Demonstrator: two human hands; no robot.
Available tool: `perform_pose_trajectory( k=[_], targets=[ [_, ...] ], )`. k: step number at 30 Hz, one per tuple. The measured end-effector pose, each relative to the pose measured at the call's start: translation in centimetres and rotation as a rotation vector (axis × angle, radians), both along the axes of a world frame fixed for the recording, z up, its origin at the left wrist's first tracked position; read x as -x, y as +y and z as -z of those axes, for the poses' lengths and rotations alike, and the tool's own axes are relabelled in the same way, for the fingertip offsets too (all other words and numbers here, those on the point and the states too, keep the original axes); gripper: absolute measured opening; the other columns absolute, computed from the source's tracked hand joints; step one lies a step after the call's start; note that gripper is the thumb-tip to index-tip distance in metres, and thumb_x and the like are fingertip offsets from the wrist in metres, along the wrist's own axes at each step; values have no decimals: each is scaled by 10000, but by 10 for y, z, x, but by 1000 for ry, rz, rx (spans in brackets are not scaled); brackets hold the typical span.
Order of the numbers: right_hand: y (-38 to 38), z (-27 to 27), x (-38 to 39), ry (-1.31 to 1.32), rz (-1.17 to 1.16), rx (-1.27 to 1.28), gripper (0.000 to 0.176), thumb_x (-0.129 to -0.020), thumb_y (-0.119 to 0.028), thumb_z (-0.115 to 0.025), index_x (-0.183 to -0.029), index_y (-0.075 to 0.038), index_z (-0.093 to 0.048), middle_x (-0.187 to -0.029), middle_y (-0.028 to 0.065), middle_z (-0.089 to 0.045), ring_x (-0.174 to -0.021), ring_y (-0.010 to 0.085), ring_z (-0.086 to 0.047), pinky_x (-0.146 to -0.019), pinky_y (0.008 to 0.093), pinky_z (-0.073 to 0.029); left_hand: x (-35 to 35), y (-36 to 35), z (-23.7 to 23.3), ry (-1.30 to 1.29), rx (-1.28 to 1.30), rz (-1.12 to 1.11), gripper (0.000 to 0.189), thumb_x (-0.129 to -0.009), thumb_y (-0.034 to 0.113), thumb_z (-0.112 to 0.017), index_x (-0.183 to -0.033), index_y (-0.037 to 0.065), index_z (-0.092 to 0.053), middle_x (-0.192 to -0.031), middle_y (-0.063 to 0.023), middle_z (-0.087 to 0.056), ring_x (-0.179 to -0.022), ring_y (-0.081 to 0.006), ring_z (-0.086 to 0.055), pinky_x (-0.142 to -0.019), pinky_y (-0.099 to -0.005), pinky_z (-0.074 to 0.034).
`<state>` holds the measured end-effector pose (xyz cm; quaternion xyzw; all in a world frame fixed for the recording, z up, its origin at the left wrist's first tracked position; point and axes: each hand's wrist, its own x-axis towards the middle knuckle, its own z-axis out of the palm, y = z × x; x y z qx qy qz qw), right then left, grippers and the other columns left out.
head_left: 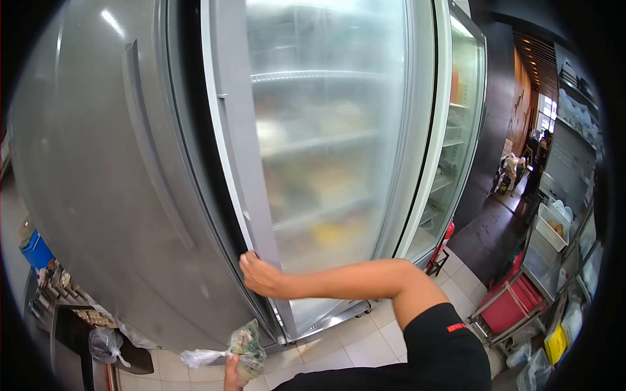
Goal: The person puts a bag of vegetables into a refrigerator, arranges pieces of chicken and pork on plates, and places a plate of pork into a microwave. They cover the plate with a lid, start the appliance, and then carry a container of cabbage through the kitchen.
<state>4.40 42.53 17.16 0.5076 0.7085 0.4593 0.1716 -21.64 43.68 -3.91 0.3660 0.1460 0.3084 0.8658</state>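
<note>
Holding a clear plastic bag [246, 348], the left hand [232, 376] is at the bottom edge of the view; it is closed on the bag with the thumb pressed against the plastic, while the other fingers are mostly hidden. The bag is in the air over the tiled floor [355, 347], its twisted end pointing to the left, and inside it is something green and pale, which I cannot name exactly. On the right side, a black sleeve [443, 348] with a small red mark covers the upper part of the right arm, and the bare forearm crosses in front of the fridge. The right hand [262, 275] has its fingers bent tightly around the edge of the glass door [319, 156], low on its grey frame. The glass is foggy, so the shelves behind it look blurred, with one yellow patch below. Just to the left is a big steel door [91, 182] with a long handle [153, 143]. To the right stands another glass-front fridge [453, 140]. Farther, a red bin [512, 306] and a white basket [551, 227] are near a dark passage [489, 234].
</note>
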Motion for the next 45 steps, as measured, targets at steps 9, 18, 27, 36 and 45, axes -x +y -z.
perform_pose_trajectory(
  k=[9,18,27,36,45],
  targets=[
    [-208,3,-10,229,-489,-11,160,-798,-117,-515,-886,-35,-620,-868,33,-584,-952,157,-540,-1034,359,-322,-74,15,-182,-193,-431,82,712,-841,404,-581,-1386,25,-324,-1293,-166,-489,-1118,-277,-540,-913,-434,-480],
    [-358,17,-35,849,-387,-993,1034,-715,-385,-736,-1432,45,-128,-1443,260,-212,-1339,345,-243,-1098,419,-177,-234,2,-375,-528,-533,264,392,-930,229,-521,-1249,10,-459,-1074,-111,-609,-867,-173,-633,-741,-307,-546],
    [-446,-30,-35,1501,-157,-1176,796,-801,-350,-701,-1347,56,-289,-1299,212,-460,-1205,299,-464,-1035,392,-346,-328,15,-547,-318,-908,-7,344,-876,259,-626,-1137,55,-531,-922,-89,-648,-780,-187,-654,-639,-339,-564],
    [-469,-20,-81,1248,65,-1696,636,-910,-351,-573,-1310,90,-352,-1179,222,-553,-1016,303,-567,-898,385,-457,-350,82,-700,-356,-1026,-20,364,-940,331,-492,-1167,47,-505,-953,-99,-654,-821,-209,-662,-733,-366,-563],
    [-492,-5,-117,893,360,-1900,665,-914,-441,-537,-1233,133,-437,-1125,238,-549,-993,281,-512,-909,360,-411,-401,116,-749,-417,-1101,74,354,-938,330,-484,-1081,11,-539,-970,-125,-635,-877,-228,-652,-777,-359,-568]
  ],
)
